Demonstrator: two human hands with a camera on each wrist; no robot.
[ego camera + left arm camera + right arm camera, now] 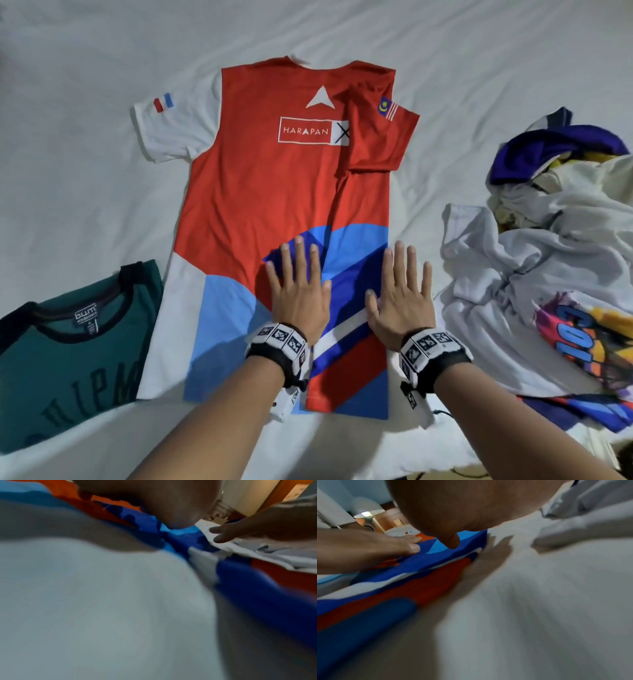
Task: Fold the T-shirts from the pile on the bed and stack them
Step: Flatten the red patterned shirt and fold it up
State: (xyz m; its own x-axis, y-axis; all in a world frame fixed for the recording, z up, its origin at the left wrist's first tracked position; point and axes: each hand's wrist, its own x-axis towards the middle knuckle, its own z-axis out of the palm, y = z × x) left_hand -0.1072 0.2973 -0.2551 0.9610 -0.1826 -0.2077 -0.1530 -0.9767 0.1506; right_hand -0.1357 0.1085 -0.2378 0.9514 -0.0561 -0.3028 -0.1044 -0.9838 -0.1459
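Red polyester-looking T-shirt with white, light-blue and dark-blue panels lies flat, back up, in the middle of the white bed sheet, its right side and right sleeve already folded inward over the body. We press both palms onto its lower part. Our left hand rests flat with fingers straight and slightly spread on the red and dark-blue patch; our right hand lies just beside it, fingers likewise straight and spread, on the folded-over strip near the shirt's right edge. Neither hand curls around or pinches any cloth.

From the right wrist view, the left hand lies flat on the fabric.

Beside the shirt's lower left corner, touching its white edge, sits a folded dark-green T-shirt with a black collar. Near the right side lies the rumpled pile of unfolded T-shirts: white ones on top, one with a colourful print, and a purple-blue one farther back. We see no containers; everything rests directly on the sheet.
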